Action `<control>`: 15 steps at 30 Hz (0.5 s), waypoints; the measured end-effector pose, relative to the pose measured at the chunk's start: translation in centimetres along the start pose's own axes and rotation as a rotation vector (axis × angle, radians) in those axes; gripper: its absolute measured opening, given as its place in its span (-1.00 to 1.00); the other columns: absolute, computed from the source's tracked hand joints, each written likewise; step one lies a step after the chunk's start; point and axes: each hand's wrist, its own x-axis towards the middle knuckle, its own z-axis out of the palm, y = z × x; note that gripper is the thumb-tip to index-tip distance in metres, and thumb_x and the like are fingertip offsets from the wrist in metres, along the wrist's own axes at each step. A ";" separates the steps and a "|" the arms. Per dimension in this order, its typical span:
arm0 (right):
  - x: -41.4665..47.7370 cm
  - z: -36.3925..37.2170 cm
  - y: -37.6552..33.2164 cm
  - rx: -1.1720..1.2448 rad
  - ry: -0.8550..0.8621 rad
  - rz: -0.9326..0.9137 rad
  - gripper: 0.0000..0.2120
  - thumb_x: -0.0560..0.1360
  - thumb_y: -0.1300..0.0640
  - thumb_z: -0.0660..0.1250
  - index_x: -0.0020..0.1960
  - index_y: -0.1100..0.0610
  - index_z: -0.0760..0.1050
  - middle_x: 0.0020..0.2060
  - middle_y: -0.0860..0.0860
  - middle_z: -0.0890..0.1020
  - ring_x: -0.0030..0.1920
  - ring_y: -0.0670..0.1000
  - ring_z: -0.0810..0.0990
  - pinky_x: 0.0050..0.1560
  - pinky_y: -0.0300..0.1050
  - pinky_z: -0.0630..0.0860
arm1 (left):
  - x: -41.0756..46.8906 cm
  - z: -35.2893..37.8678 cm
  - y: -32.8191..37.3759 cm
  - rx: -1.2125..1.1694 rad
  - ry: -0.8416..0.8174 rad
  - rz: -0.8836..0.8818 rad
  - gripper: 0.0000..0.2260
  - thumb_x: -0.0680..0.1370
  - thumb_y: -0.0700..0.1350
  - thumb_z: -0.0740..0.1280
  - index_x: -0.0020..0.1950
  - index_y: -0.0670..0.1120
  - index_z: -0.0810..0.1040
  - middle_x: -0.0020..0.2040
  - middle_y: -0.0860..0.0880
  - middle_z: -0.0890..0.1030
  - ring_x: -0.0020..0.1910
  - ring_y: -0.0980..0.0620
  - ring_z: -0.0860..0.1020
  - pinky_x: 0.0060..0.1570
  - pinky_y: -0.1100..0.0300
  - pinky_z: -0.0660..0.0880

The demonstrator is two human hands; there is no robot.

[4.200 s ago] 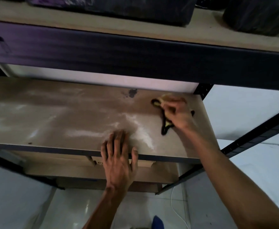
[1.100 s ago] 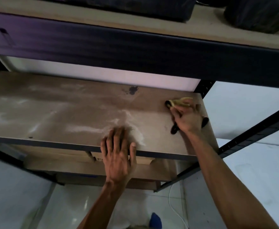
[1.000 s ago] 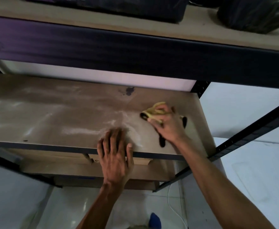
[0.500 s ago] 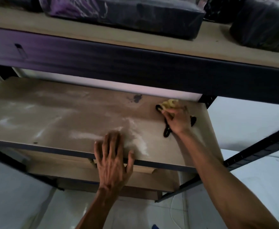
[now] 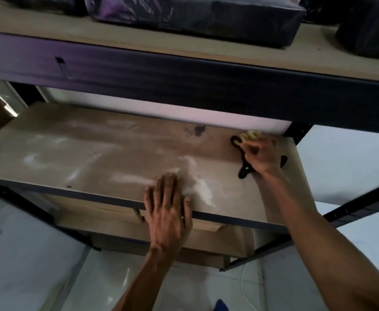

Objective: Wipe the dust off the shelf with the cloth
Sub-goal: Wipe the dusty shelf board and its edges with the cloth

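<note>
Two bare arms in view. Left hand (image 5: 168,212): tendons and knuckle ridges stand out on the back, nails short. Right hand (image 5: 260,158): knuckles visible, fingertips blurred. Left forearm (image 5: 143,281) and right forearm (image 5: 318,243): uncovered down to the frame edge.

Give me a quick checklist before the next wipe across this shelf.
1. Grip: right hand holds cloth, ok.
2. Contact: cloth flat on shelf, cannot tell; the hand covers most of it.
3. Brace: left hand flat on the front edge, ok.
4. Path: not ok; left hand fingertips lie by a dusty streak.
5. Remaining dust: not ok; white streaks across middle and left.
6. Back: dark spot not wiped off, not ok.
</note>
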 end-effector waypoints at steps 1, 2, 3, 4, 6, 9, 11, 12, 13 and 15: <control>-0.6 0.7 -0.7 -0.048 -0.019 -0.042 -0.72 0.48 -0.07 0.39 0.09 0.06 0.69 0.16 0.08 0.67 0.22 0.14 0.60 0.31 0.01 0.43 | 0.0 0.0 0.0 0.001 -0.004 0.003 -0.46 0.68 0.14 -0.03 0.57 -0.08 0.33 0.57 -0.10 0.35 0.57 -0.11 0.26 0.49 -0.24 0.18; -1.5 1.4 -1.6 -0.067 -0.040 -0.133 -0.77 0.49 0.01 0.43 0.11 0.05 0.68 0.19 0.07 0.65 0.23 0.13 0.60 0.31 -0.01 0.43 | 0.0 0.0 0.0 0.002 -0.006 0.005 -0.46 0.68 0.14 -0.03 0.57 -0.08 0.33 0.57 -0.10 0.35 0.57 -0.11 0.26 0.49 -0.23 0.18; -2.7 1.9 -2.8 -0.049 -0.074 -0.233 -0.78 0.49 0.03 0.45 0.12 0.02 0.67 0.23 0.05 0.63 0.23 0.10 0.59 0.29 -0.05 0.44 | 0.0 0.0 0.0 0.005 -0.007 0.006 -0.46 0.67 0.14 -0.02 0.57 -0.08 0.33 0.56 -0.11 0.35 0.57 -0.11 0.26 0.49 -0.23 0.17; -4.0 2.4 -4.0 -0.014 -0.133 -0.310 -0.77 0.50 0.01 0.44 0.14 0.00 0.66 0.28 0.01 0.60 0.24 0.06 0.58 0.29 -0.08 0.44 | 0.0 0.0 0.0 0.010 -0.006 0.008 -0.46 0.67 0.14 -0.01 0.56 -0.09 0.34 0.56 -0.11 0.36 0.57 -0.12 0.26 0.49 -0.23 0.17; -6.0 3.5 -5.5 0.019 -0.250 -0.423 -0.73 0.52 -0.04 0.40 0.20 -0.02 0.61 0.37 -0.05 0.52 0.27 -0.01 0.54 0.39 -0.02 0.37 | 0.0 -0.1 0.0 0.016 -0.002 0.008 -0.47 0.66 0.13 0.03 0.55 -0.10 0.36 0.55 -0.12 0.37 0.55 -0.14 0.28 0.50 -0.22 0.17; -6.3 3.9 -5.8 0.093 -0.349 -0.501 -0.69 0.55 -0.08 0.34 0.25 -0.01 0.57 0.39 -0.07 0.49 0.35 -0.09 0.48 0.50 0.13 0.23 | 0.1 -0.3 -0.1 0.034 -0.028 0.008 -0.46 0.67 0.16 -0.01 0.56 -0.08 0.35 0.56 -0.11 0.35 0.56 -0.13 0.25 0.52 -0.20 0.13; -5.1 2.6 -4.6 0.195 -0.293 -0.476 -0.69 0.55 -0.09 0.29 0.24 -0.02 0.60 0.34 -0.09 0.55 0.35 -0.12 0.47 0.46 0.05 0.32 | 0.1 -0.4 -0.3 0.031 -0.049 0.005 -0.44 0.68 0.18 -0.06 0.57 -0.07 0.33 0.57 -0.10 0.33 0.57 -0.12 0.24 0.53 -0.19 0.11; -4.3 1.6 -3.4 0.211 -0.207 -0.418 -0.69 0.56 -0.09 0.28 0.22 -0.02 0.61 0.29 -0.10 0.57 0.32 -0.13 0.49 0.42 -0.02 0.37 | 0.0 -0.4 -0.3 0.025 -0.053 0.007 -0.43 0.68 0.18 -0.07 0.57 -0.07 0.33 0.57 -0.10 0.33 0.57 -0.12 0.24 0.53 -0.19 0.11; -3.1 0.7 -1.7 0.199 -0.106 -0.351 -0.68 0.56 -0.10 0.25 0.21 -0.01 0.62 0.26 -0.10 0.59 0.30 -0.11 0.52 0.39 -0.06 0.41 | 0.0 -0.5 -0.3 0.020 -0.052 0.007 -0.44 0.68 0.18 -0.07 0.57 -0.07 0.33 0.57 -0.10 0.33 0.57 -0.12 0.24 0.53 -0.19 0.12; -1.1 -0.9 1.5 0.057 -0.006 -0.189 -0.57 0.55 -0.20 0.16 0.24 -0.02 0.60 0.27 -0.06 0.60 0.29 0.00 0.54 0.37 0.00 0.42 | 0.1 -0.4 -0.1 0.007 -0.043 -0.004 -0.45 0.67 0.17 -0.04 0.57 -0.07 0.34 0.57 -0.10 0.34 0.57 -0.12 0.25 0.52 -0.20 0.14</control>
